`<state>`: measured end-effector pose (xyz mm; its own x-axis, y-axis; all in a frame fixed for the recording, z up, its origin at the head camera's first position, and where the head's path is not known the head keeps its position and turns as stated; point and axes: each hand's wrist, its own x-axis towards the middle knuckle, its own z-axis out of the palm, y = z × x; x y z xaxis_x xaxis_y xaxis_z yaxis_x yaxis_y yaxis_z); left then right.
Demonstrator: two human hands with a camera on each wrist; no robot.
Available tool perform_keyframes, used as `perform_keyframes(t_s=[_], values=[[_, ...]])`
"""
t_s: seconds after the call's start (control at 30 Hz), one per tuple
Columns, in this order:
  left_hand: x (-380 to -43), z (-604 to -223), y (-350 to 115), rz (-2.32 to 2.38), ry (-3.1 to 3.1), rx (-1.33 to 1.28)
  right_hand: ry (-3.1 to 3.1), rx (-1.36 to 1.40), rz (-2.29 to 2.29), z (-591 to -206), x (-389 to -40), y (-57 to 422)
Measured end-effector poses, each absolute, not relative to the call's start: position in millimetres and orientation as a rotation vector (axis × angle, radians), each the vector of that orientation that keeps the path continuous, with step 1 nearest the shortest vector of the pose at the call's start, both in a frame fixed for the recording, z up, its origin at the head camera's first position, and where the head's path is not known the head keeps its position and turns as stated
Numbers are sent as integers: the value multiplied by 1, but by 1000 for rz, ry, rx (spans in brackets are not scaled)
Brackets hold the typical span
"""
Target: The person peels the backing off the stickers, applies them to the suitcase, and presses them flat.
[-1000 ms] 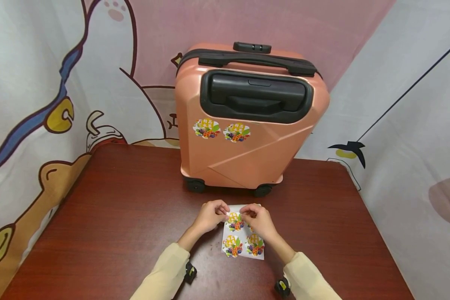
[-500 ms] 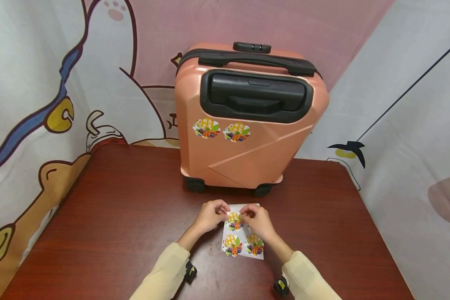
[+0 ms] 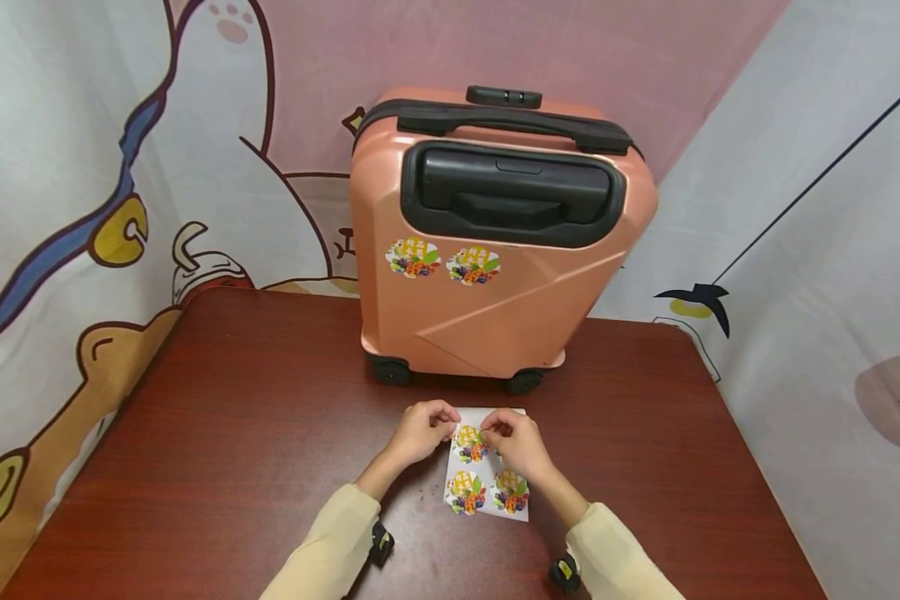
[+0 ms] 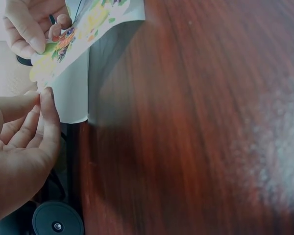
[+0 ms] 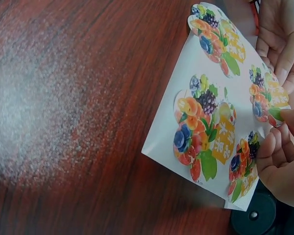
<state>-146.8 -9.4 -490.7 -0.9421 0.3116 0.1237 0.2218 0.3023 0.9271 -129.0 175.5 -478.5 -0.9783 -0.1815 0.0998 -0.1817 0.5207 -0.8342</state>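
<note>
A white sticker sheet (image 3: pixel 471 415) printed with round fruit stickers is held above the table before me. My left hand (image 3: pixel 420 432) pinches the left edge of the upper-left fruit sticker (image 3: pixel 468 445) between thumb and forefinger. On that sticker's other edge, the thumb and forefinger of my right hand (image 3: pixel 516 437) pinch too. The left wrist view has the sheet (image 4: pixel 72 98) bent and tilted between the hands. Several stickers lie on it in the right wrist view, including a large fruit sticker (image 5: pixel 198 132) near a corner. My right hand partly covers the upper-right one.
An orange-pink suitcase (image 3: pixel 465 325) stands upright behind the hands, with black handles and wheels. Its front bears two fruit stickers, a left one (image 3: pixel 413 257) and a right one (image 3: pixel 474 265). Beneath is a red-brown table (image 3: pixel 255 417); printed cloth (image 3: pixel 817 250) hangs around it.
The sheet shifts very slightly between the frames. Both hands stay in nearly the same place, at the same sticker; the suitcase has not moved.
</note>
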Motion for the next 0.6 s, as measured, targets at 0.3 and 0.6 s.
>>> perform_keyframes(t_s=[0.3,0.6], values=[[-148,-493,-8,1647,2582,492,-2767,313,1532,-476,-127,177],[-149,-497,-5,1616,2620,480,-2771,327,1574,-476,-126,180]])
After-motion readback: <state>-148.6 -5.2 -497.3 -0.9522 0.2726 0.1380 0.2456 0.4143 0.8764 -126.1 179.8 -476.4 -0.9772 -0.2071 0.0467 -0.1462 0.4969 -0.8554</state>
